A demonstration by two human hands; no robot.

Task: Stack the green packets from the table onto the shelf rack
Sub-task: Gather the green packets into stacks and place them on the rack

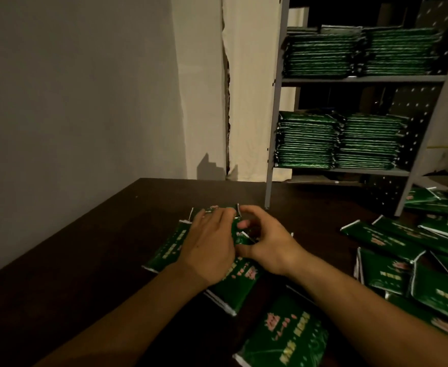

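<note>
Across the dark table (85, 247), which is filling the lower view, green packets are lying in several groups, and the grey shelf rack (276, 102) is standing at its far right corner, carrying stacked packets (321, 55) on two shelves. Along the right edge a loose heap of packets (392, 263) is sprawling, overlapping one another. Near the front edge one single packet (286, 337) is lying flat. Toward the middle of the surface a small pile of packets (170, 245) is sitting under both hands. Both forearms are reaching in from the near edge and converging. The left hand (209, 250) is lying palm down on the pile, fingers stretched forward over the packets. The right hand (265, 242) is touching it, fingers curled over the pile's right end, though whether they are actually pinching a packet is unclear.
</note>
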